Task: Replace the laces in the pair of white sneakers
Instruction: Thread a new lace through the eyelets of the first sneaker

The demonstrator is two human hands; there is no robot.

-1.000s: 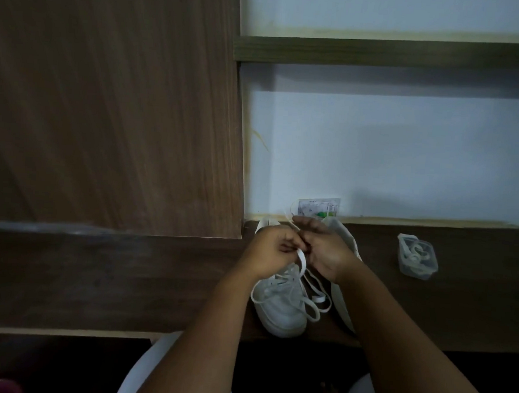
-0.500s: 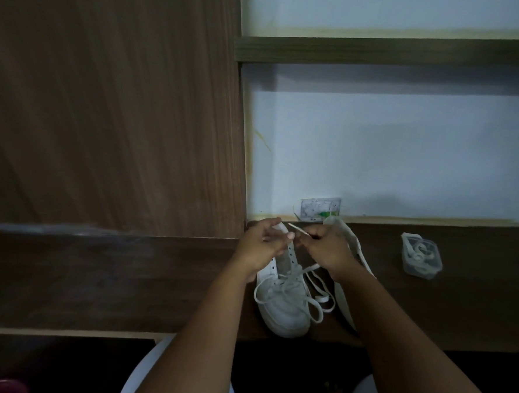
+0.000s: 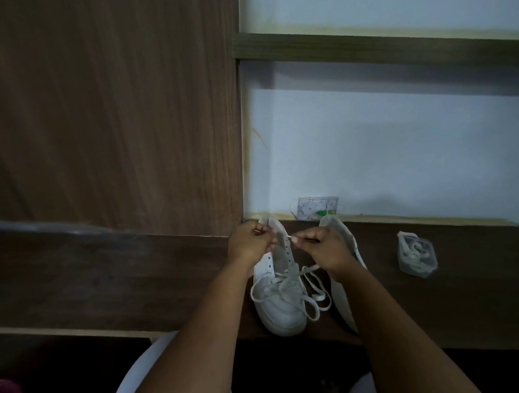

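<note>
Left hand (image 3: 249, 241) is curled at the upper left edge of the near sneaker (image 3: 279, 294), fingers pinching the eyelet flap near the collar; whether it also pinches lace there, can't tell. Right hand (image 3: 325, 246) is curled too, thumb and forefinger pinching the lace tip, which points twd an upper eyelet on the right flap. Both hands sit just beside each other over the shoe's top opening.

The lace (image 3: 303, 296) is flat, white and soft, w/ no stiffness of its own. It's crossed thru the lower eyelets and hangs in loose loops over the toe and onto the worktop (image 3: 95, 277). Probably only the short hard tip can be steered, so best hold is right behind the tip; further back it'd likely flop. Slack could snag or pull out unevenly if tugged fast.

Sneaker looks light w/ a firm sole and a bendy upper, likely to slide on the smooth wood, so bracing the flap seems sensible. It stands toe twd the person.

Second sneaker (image 3: 344, 277) lies just beside it on the right, mostly hidden by the right forearm. Well apart to the right, a small clear container (image 3: 417, 254) holds more coiled white lace. Upper eyelets not yet laced, approx halfway on this shoe.
</note>
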